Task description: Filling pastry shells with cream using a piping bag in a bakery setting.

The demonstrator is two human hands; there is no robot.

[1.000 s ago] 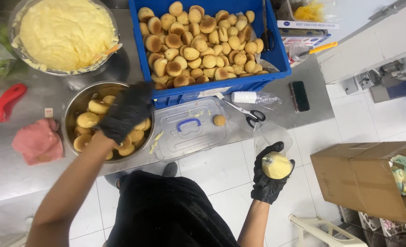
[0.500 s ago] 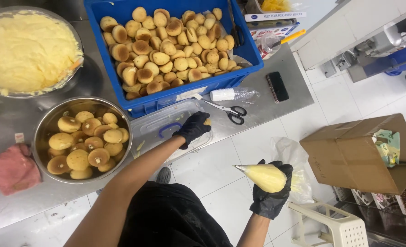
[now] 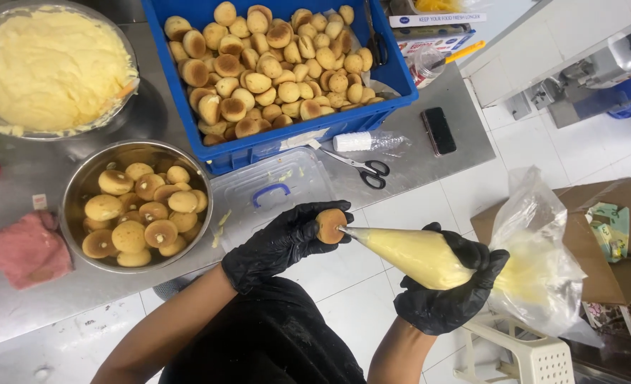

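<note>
- While a pink cloth (image 3: 27, 249) lies near the tabletop's (image 3: 17, 313) left edge, a clear bowl of yellow cream (image 3: 49, 64) sits at its far left corner
- Toward the front edge stands a metal bowl (image 3: 73, 195) of small round cakes, some showing a dot of cream on top
- Behind it, a blue crate (image 3: 273, 146) heaped with plain cakes fills the far middle; a clear lid (image 3: 273, 188) with a blue handle lies at the front edge, scissors (image 3: 362, 167) and a dark phone (image 3: 440, 130) toward the right edge
- Just off the front edge, the left hand (image 3: 280, 242), black-gloved, has its grip pinched around one small cake (image 3: 330, 224), held in the air
- Right of that cake lies the piping bag (image 3: 415, 252): its long axis runs left to right, tip touching the cake's right side, wide end trailing off right
- Squeezing the bag's middle is the right hand (image 3: 451, 295), grip pressed tight around it; the left hand is the one on the cake
- Beyond stands an open cardboard box (image 3: 614, 235) on the floor
</note>
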